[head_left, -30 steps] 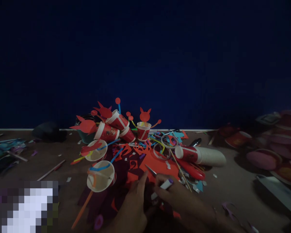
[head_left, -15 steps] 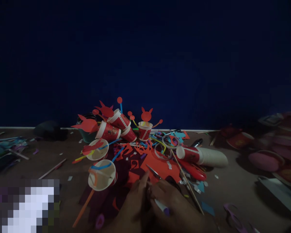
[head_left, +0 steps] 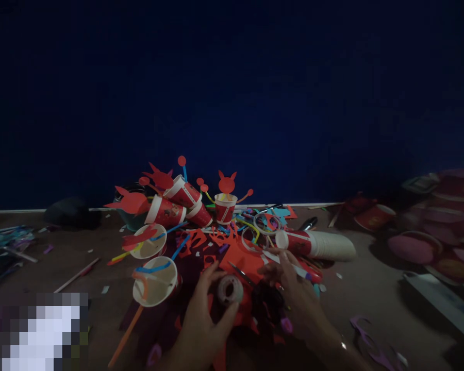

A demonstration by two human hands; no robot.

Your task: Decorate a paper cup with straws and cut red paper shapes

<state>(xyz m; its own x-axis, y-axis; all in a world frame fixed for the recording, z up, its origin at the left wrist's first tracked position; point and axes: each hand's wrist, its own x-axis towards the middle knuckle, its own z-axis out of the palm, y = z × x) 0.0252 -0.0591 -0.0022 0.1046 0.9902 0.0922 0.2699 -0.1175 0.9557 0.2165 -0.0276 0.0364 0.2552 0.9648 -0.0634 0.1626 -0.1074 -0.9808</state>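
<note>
My left hand (head_left: 206,319) grips a small roll of clear tape (head_left: 238,292) between thumb and fingers, low in the middle. To its right, my right hand (head_left: 290,286) has a white marker (head_left: 299,269) with a purple end lying through its fingers. A pair of scissors (head_left: 242,273) lies between the hands, blades towards the red paper (head_left: 239,257); its dark handles are hard to make out. Left of my left hand stands an open paper cup (head_left: 158,288) with blue and orange straws. Behind it is another cup (head_left: 149,245) with a red paper cutout.
Red paper cups with cutout heads (head_left: 227,184) stand or lean at the back. A stack of nested cups (head_left: 332,245) lies on its side at right. Paper scraps, straws and clear rings (head_left: 266,224) litter the middle. More cups (head_left: 413,250) are piled far right, beyond purple cutouts (head_left: 367,335).
My hands were close together and have moved apart. The tape roll now shows in my left hand. My right hand has shifted up and right with the marker. The view has swung slightly.
</note>
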